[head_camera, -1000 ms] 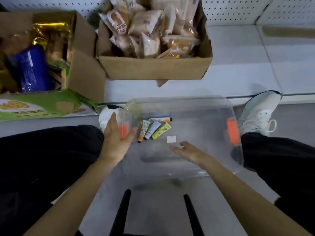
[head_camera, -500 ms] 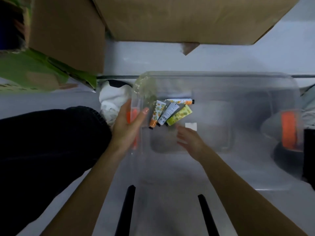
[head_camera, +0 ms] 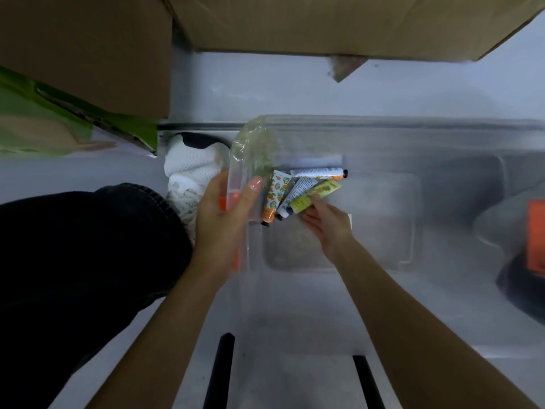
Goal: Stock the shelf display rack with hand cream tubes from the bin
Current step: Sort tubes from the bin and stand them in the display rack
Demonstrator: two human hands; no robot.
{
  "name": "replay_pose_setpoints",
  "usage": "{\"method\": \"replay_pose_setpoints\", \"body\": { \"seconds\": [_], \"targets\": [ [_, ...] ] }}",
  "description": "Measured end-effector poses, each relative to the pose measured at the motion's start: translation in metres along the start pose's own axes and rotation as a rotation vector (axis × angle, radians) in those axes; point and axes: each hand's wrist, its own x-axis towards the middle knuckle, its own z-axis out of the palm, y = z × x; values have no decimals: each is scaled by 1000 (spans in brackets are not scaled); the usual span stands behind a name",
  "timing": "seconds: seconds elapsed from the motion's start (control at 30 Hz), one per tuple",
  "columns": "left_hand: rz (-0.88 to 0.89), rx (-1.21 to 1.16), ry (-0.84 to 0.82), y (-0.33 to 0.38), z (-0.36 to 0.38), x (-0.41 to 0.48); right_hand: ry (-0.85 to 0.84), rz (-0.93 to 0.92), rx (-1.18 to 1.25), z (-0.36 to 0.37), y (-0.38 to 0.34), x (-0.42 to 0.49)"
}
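Head view. Against the frame half a second earlier, we find the right hand (head_camera: 327, 225) further forward inside the clear bin (head_camera: 383, 125). Then it stopped short of the tubes; now its fingertips reach the yellow-green tube (head_camera: 320, 192). The left hand (head_camera: 221, 214) has kept its place at the bin's left wall. The four tubes lie as they did.

The left hand grips the bin's left wall, with the thumb over the inner face and the fingers along the outer face, covering most of the orange latch (head_camera: 234, 199). The right forearm enters over the bin's near rim. One fingertip rests on the lower edge of the yellow-green tube and the other fingers are curled just below it. We cannot tell whether the tube is actually pinched.

The tubes lie fanned on the bin's floor, toward its far left corner:
- The orange-patterned tube (head_camera: 275, 196) lies nearest the left wall.
- The grey-white tube (head_camera: 296, 194) lies beside it.
- The yellow-green tube lies next to that one.
- A white tube with a black cap (head_camera: 318, 172) lies crosswise at their far ends.

A second orange latch (head_camera: 535, 234) sits on the bin's right wall. Two cardboard boxes (head_camera: 324, 22) stand on the white shelf (head_camera: 265, 90) beyond the bin. A white shoe (head_camera: 191, 172) sits just outside the left wall.
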Motion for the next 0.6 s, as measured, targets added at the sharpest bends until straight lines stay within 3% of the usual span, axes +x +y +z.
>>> {"method": "replay_pose_setpoints", "body": {
  "seconds": [0.07, 0.27, 0.47, 0.6],
  "targets": [
    [-7, 4, -4, 1, 0, -1, -23, 1, -49, 8, 0, 2],
    [-23, 3, 4, 2, 0, -1, 147, 45, -119, 24, 0, 13],
    [-13, -10, 5, 2, 1, 0, -129, 127, -70, 7, 1, 3],
    [-14, -24, -8, 3, 1, 0, -206, 131, -114, 4, 5, 3]
  ]
}}
